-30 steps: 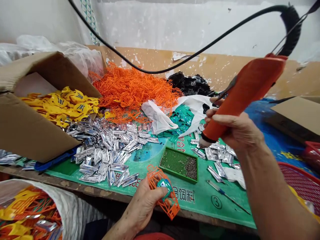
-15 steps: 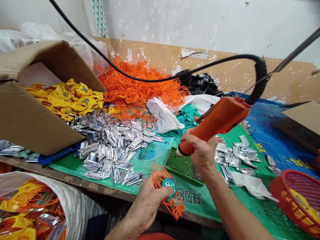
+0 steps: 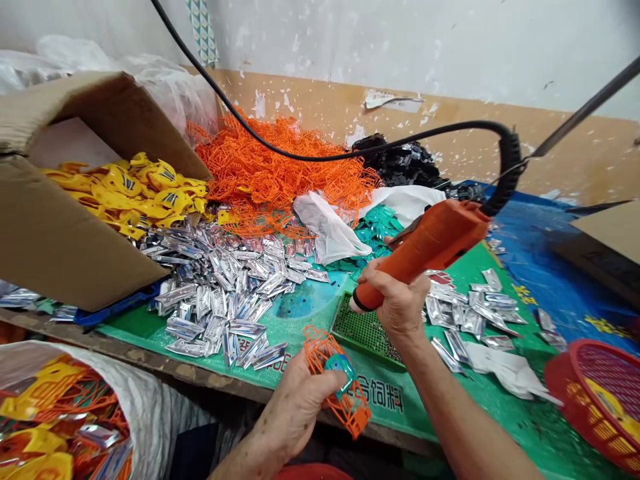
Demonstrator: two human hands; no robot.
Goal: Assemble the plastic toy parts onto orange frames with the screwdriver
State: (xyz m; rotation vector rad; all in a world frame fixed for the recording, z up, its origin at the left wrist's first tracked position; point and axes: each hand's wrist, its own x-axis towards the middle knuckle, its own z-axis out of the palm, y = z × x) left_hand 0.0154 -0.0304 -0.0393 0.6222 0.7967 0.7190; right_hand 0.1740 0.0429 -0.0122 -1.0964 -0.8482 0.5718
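My left hand (image 3: 305, 393) pinches an orange plastic lattice frame (image 3: 356, 417) with a small teal plastic piece (image 3: 339, 367) lying on it under the thumb. In my right hand (image 3: 400, 303) is an orange corded electric screwdriver (image 3: 433, 243), its pale tip pointing down and left. The tip is over the left part of a green mesh tray (image 3: 357, 327), apart from the frame. Small screws (image 3: 391, 343) lie at the tray's right end, partly hidden by my right wrist.
Silver foil-like pieces (image 3: 220, 293) spread left of the tray, more at right. Behind rise an orange frame heap (image 3: 285, 160), teal parts (image 3: 375, 230) and black parts (image 3: 400, 163). A cardboard box (image 3: 65, 227) holds yellow parts. A white sack (image 3: 155, 400) and red basket (image 3: 565, 380) flank me.
My right hand and the screwdriver have shifted slightly left and down. The left hand's hold on the orange frame and teal piece looks the same. The view has moved slightly.
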